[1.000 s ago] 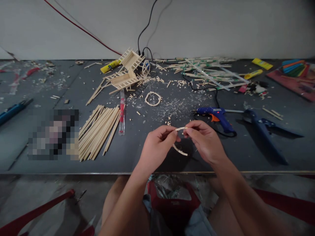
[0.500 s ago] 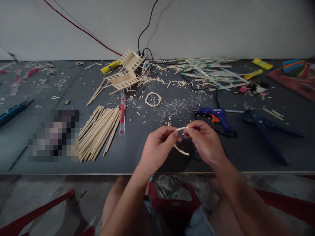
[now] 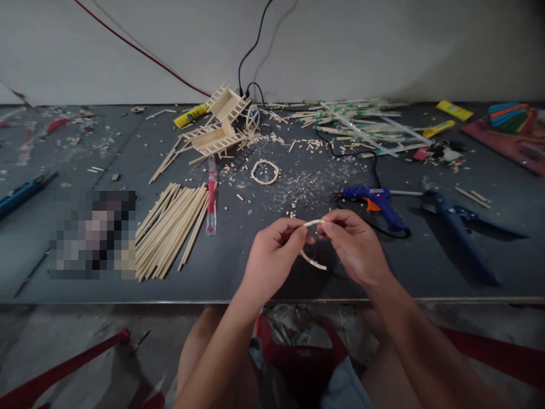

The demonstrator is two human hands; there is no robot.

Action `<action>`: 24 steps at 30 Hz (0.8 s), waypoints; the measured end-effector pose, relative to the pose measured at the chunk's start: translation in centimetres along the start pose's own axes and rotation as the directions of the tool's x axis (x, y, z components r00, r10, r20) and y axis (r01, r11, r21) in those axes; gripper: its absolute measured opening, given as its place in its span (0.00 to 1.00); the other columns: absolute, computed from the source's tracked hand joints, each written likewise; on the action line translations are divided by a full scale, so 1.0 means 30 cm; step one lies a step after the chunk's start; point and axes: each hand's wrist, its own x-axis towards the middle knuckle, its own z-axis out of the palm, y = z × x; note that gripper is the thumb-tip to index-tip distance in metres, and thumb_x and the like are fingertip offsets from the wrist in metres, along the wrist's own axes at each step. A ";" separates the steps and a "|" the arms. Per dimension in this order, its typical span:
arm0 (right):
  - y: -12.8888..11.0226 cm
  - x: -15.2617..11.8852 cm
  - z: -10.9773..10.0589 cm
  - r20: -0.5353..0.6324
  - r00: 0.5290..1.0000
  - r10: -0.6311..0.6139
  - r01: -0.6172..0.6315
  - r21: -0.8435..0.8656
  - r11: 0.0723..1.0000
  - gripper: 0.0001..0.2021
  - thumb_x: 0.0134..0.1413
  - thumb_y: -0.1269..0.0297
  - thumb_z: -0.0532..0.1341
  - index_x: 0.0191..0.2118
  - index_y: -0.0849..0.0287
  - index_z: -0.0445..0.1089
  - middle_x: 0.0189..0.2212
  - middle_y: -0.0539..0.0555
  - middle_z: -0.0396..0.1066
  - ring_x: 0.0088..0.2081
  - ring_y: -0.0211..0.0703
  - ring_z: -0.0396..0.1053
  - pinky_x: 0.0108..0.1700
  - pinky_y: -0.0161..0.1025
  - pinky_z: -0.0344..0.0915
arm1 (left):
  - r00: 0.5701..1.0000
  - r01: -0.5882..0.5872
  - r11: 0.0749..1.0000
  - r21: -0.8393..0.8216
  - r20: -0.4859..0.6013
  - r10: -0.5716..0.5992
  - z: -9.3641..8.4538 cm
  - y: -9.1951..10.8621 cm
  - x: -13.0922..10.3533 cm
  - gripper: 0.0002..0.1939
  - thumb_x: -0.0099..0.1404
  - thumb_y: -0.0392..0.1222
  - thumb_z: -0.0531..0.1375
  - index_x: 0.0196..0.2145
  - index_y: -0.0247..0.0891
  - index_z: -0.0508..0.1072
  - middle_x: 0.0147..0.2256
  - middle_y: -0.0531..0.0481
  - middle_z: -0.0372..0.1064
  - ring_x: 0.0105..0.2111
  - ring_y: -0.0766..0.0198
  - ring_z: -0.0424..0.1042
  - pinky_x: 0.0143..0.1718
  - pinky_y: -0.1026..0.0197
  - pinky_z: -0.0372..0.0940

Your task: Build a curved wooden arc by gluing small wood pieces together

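Observation:
A curved strip of short pale wooden pieces (image 3: 314,261) is held above the front of the dark table. My left hand (image 3: 276,250) pinches it from the left, fingers closed. On the other side my right hand (image 3: 355,244) grips its upper end between thumb and fingertips. One end of the strip hangs free below the hands, and part of it is hidden by my left fingers. Beyond them a ring of similar pieces (image 3: 252,172) lies on the table. To the right rests a blue hot glue gun (image 3: 370,196) with an orange trigger.
Round sticks (image 3: 172,233) lie left, beside a red and clear packet (image 3: 212,199). Small wooden carts (image 3: 215,136) stand at the back. Green-tipped sticks (image 3: 361,122) lie back right, blue pliers-like cutters (image 3: 462,233) at right. The table edge (image 3: 179,301) is near me.
Both hands and the curved strip have hardly moved. The shadow over the blue cutters has shifted, and they show more clearly.

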 end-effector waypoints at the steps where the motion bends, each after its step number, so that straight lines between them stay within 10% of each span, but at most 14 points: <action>1: 0.000 0.001 0.000 0.001 1.000 -0.001 0.001 -0.002 1.000 0.05 0.48 0.62 0.69 0.34 0.49 0.75 0.29 0.45 0.72 0.31 0.34 0.67 0.38 0.35 0.62 | 1.000 0.002 1.000 0.000 -0.003 -0.002 0.000 -0.001 -0.001 0.08 0.64 0.38 0.57 0.36 0.37 0.76 0.29 0.53 0.75 0.27 0.71 0.69 0.30 0.69 0.62; 24: -0.003 -0.001 0.001 0.003 1.000 -0.002 0.002 -0.042 0.999 0.05 0.48 0.61 0.69 0.34 0.50 0.75 0.29 0.45 0.72 0.31 0.34 0.67 0.38 0.35 0.62 | 0.999 -0.028 0.995 0.093 -0.022 0.030 -0.003 -0.006 -0.006 0.10 0.64 0.41 0.57 0.39 0.40 0.78 0.30 0.54 0.75 0.29 0.70 0.70 0.31 0.69 0.63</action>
